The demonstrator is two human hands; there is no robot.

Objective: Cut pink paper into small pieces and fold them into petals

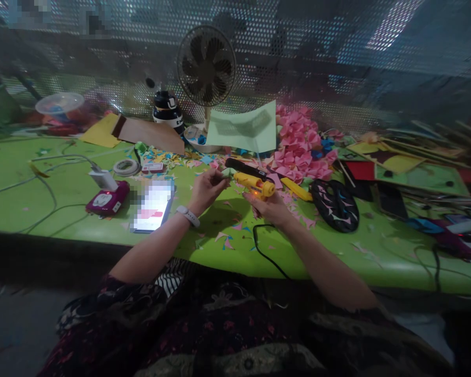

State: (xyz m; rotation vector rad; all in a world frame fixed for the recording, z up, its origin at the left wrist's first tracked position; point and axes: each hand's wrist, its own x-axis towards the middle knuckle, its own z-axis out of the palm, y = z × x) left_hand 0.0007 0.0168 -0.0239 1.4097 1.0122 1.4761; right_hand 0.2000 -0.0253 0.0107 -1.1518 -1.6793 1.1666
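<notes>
Holding the yellow glue gun (248,180), your right hand (267,206) is wrapped around it, with an orange light glowing on its side. Your left hand (209,188) has its fingertips pinched together, apparently on a small green paper piece (228,172) just beside the gun's front end; whether the two touch is too small to tell. Both are over the middle of the table (322,267), near its front edge.

Judging by what lies here, plenty is done: a heap of pink paper pieces (300,144), folded by the look of them, sits beyond your right hand. The green piece seems to be partway through, its joining not clearly finished. Loose paper scraps (180,156) spread behind your left hand suggest much cutting is over, but you cannot count from this view how many pieces are left.

For room, your best open strip is the green surface between your wrists and the front edge, with only a few scraps on it. Mind the black cord (255,238) that loops below your right hand and drops over that edge. To your left, the phone (153,209) lies just beside your forearm; to your right, the black oval object (335,206) limits sideways travel. Behind, the light green sheet (241,128) and the heap close things off.
</notes>
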